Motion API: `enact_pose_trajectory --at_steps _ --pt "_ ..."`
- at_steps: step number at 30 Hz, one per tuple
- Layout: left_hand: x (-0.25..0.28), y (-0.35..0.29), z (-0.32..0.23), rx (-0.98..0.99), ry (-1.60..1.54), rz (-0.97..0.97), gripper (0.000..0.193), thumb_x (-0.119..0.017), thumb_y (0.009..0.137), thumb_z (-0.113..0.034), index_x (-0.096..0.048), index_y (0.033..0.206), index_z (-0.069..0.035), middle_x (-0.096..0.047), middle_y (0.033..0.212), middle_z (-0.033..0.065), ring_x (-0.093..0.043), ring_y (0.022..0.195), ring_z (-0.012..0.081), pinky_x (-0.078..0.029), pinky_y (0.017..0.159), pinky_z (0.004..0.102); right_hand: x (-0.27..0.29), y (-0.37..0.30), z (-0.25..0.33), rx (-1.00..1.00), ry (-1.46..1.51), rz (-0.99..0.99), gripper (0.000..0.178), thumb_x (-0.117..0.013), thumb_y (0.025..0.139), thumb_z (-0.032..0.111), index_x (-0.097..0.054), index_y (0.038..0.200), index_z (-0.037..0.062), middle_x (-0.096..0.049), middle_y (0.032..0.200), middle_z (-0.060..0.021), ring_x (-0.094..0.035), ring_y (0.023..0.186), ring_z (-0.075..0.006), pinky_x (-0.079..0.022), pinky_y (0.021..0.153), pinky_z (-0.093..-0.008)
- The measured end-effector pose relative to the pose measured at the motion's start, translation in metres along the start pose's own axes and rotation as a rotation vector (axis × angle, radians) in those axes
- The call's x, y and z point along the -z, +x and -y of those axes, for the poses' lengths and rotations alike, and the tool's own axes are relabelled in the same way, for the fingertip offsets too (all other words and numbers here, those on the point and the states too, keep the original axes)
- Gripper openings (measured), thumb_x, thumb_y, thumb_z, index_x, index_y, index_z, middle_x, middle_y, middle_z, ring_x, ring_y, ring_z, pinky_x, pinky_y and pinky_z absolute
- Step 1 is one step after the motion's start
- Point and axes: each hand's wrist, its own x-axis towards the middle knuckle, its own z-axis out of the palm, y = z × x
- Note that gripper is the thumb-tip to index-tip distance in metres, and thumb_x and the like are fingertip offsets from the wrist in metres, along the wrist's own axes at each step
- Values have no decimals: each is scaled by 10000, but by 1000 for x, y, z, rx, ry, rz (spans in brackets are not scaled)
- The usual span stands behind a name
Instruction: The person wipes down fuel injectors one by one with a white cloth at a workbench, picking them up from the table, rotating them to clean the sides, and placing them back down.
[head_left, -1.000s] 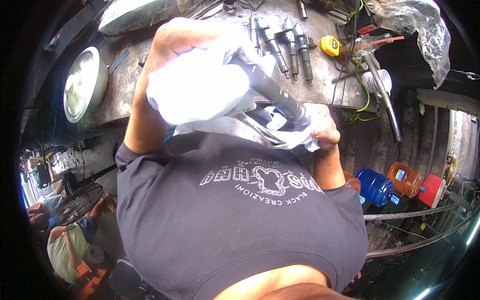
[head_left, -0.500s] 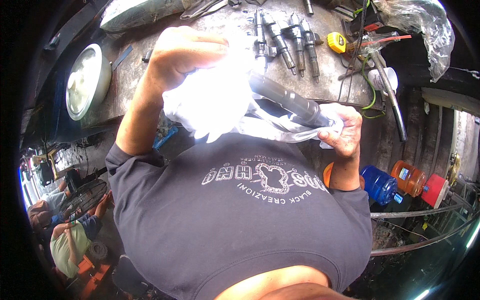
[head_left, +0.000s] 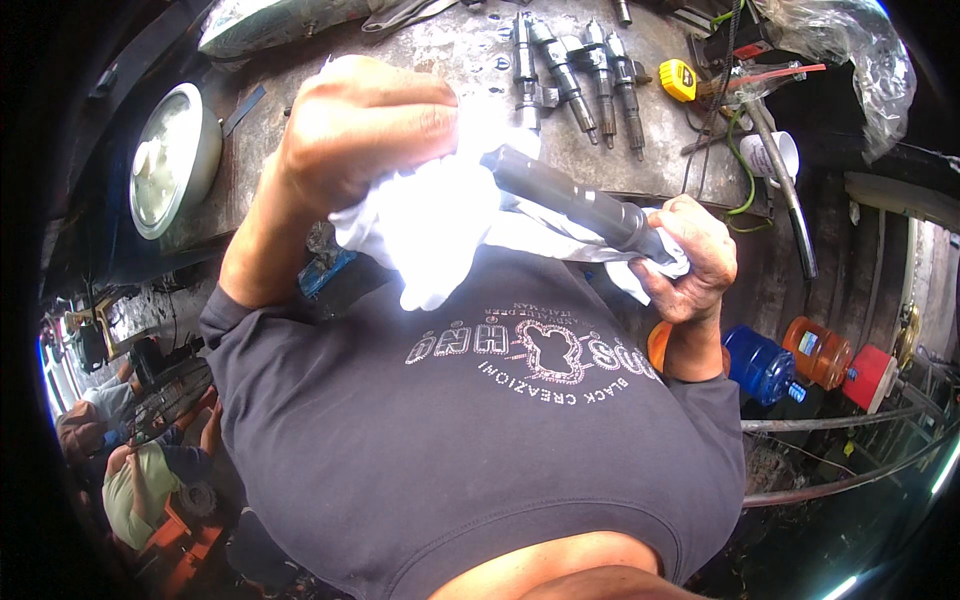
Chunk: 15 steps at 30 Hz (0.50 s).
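Note:
A dark, stepped metal cylinder [head_left: 570,198] slants between my hands, above the near edge of the bench. My right hand [head_left: 697,255] is closed round its lower right end, with part of a white cloth [head_left: 425,235] tucked between the fingers and the metal. My left hand [head_left: 365,125] is closed on the bunched other side of the cloth, near the cylinder's upper left end. Strong glare whitens the cloth and hides what lies just beyond that end. Several slender metal fuel injectors [head_left: 604,95] lie side by side on the bench beyond my hands.
On the worn metal bench [head_left: 665,160] are a yellow tape measure [head_left: 677,80], cables and a metal bar [head_left: 785,195] jutting past the edge by a white mug [head_left: 768,160]. A white basin [head_left: 178,162] stands left. Blue [head_left: 757,365] and orange bottles are right; people sit lower left.
My left hand has shifted slightly left and down with the cloth. My right hand has moved a little right, and the cylinder's upper end shows more clearly as the glare has lessened.

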Motion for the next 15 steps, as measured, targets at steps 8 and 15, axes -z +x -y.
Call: enact_pose_trajectory --at_steps 8,15 --pt "9 -2 -9 43 185 103 179 -658 655 -92 -597 758 41 -608 756 178 -628 659 293 -509 600 341 -3 7 4 -13 16 -48 358 -717 555 93 -589 858 -49 -588 683 -120 -465 509 -218 -377 480 -314" --pt "-11 -33 0 248 212 -154 149 -633 699 -46 -637 834 17 -651 860 179 -661 771 280 -534 664 304 -2 5 8 13 -237 8 426 -704 559 28 -587 962 -42 -603 741 -135 -514 589 -241 -434 593 -342"
